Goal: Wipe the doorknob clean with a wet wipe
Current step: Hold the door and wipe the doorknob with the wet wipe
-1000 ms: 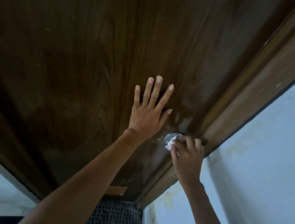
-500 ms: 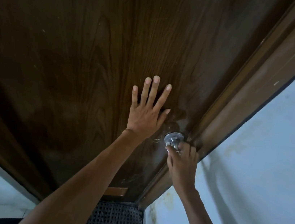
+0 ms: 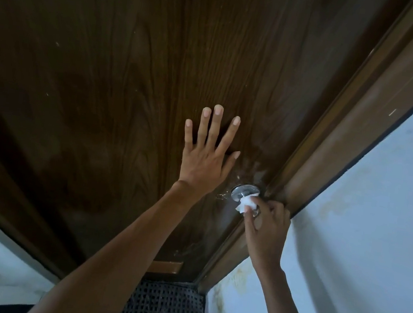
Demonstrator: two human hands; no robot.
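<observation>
Two hands, right (image 3: pixel 267 228) pressing wipe (image 3: pixel 247 204) on doorknob (image 3: pixel 244 190) (left (image 3: pixel 206 160) just beside)

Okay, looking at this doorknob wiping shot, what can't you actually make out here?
- Head view: doorknob front, covered by the wet wipe and right hand.
- Most of the wipe, hidden under the fingers.
- Left hand palm, facing the door.
- Whether the knob is clean: too small and dim.

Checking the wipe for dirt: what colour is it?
White, with no stain visible: the wet wipe is bunched under the right hand on the silver doorknob, head view.
</observation>
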